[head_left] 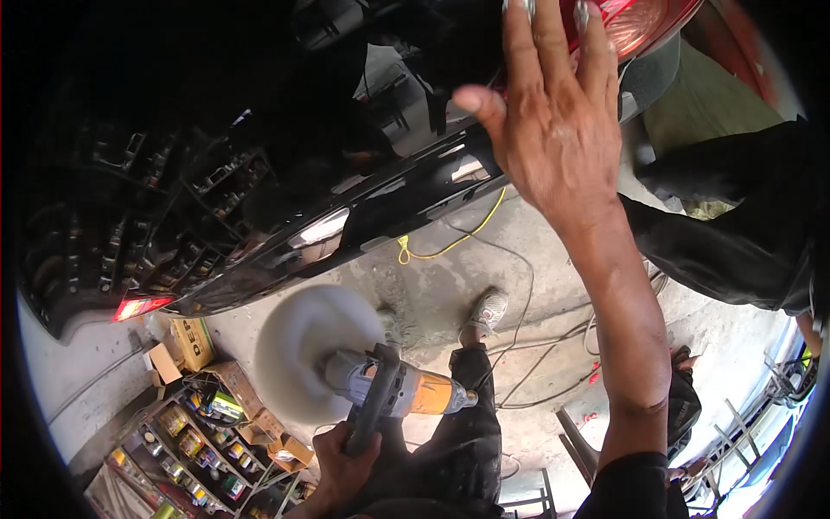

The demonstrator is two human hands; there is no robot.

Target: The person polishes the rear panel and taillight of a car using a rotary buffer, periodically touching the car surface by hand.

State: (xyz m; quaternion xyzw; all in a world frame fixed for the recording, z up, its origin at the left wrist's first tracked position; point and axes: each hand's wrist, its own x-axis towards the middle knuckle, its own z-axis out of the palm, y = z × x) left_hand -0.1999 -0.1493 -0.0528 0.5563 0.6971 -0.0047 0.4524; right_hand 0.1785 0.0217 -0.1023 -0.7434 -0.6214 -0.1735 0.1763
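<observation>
My left hand [344, 463] is wrapped round the black handle of a polisher [437, 394] with a grey and orange body. Its large round pale pad [290, 381] looks blurred and is tilted up, apart from the car. My right hand [558, 138] reaches forward, palm down, fingers stretched out and thumb apart. It lies over the edge of the glossy black car [285, 95], beside the red tail light [644, 26]. The fingertips overlap the light's edge; whether they press on it I cannot tell. The palm is hidden.
A shelf rack [194, 458] of bottles and cans stands at lower left, with cardboard boxes [192, 342] beside it. A yellow cord [462, 242] and dark cables [540, 346] lie on the concrete floor. Another person's dark-clothed legs [718, 233] are at right.
</observation>
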